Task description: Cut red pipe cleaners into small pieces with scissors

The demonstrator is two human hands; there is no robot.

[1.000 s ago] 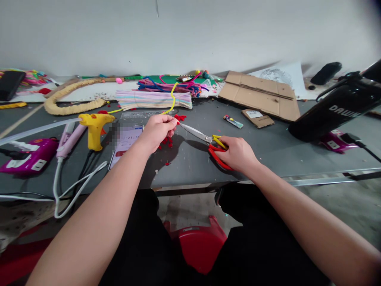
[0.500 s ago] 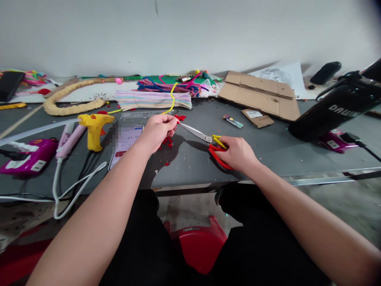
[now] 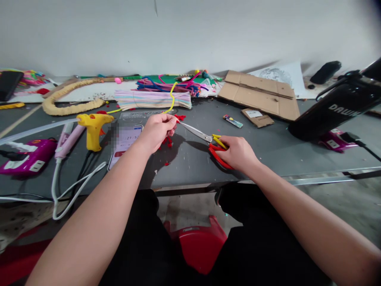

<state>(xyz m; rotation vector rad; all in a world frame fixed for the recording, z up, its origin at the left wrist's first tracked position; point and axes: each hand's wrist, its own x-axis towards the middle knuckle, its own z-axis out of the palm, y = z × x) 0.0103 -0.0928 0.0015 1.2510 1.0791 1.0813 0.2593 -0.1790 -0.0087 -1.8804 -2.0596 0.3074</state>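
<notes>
- left hand (image 3: pixel 162 131): thumb and forefinger are pinched together on a small red piece (image 3: pixel 177 122); only a sliver of it shows past the fingertips.
- right hand (image 3: pixel 239 153): fingers are wrapped round the handles of the scissors (image 3: pixel 206 137), which point left with the tips at the red piece.
- blades: lie close together; whether a slight gap remains at the tips cannot be told.
- position of work: the red piece is above the table (image 3: pixel 276 155), in front of the pastel bundle (image 3: pixel 153 100). red scraps (image 3: pixel 168 142) lie just beside and below the left hand.
- yellow strip (image 3: pixel 173 99): crosses the pastel bundle and runs down behind the left hand; whether the hand has hold of it cannot be told.
- step in hand: judged to be trimming the red piece, given the blade position and the scraps.
- next move: calls for a steady pinch, fingertips kept clear of the blade edges, and a short, controlled squeeze of the handles.
- nearby: the phone (image 3: pixel 127 137) lies partly behind the left forearm; the glue gun (image 3: pixel 94 125) is farther left.
</notes>
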